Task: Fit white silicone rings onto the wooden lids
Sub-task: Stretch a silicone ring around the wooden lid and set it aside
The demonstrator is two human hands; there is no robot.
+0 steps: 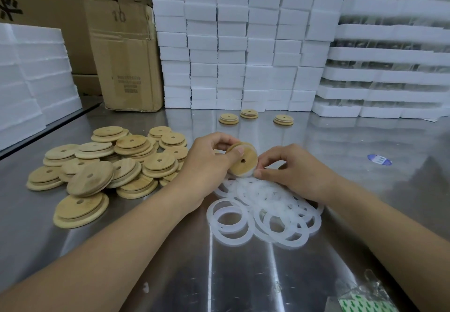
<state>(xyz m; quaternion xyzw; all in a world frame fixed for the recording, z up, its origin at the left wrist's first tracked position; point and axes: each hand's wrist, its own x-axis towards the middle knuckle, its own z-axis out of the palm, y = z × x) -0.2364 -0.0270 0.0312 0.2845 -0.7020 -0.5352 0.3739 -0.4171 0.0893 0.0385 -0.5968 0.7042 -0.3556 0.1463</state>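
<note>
My left hand grips a round wooden lid with a small centre hole, tilted up above the metal table. My right hand pinches a white silicone ring against the lid's lower right edge. Beneath both hands lies a heap of white silicone rings. A pile of bare wooden lids sits to the left. Three lids stand apart at the back of the table.
Stacks of white foam boxes wall off the back and right. A cardboard box stands at the back left, more foam at the far left. A blue sticker and a plastic bag lie on the right.
</note>
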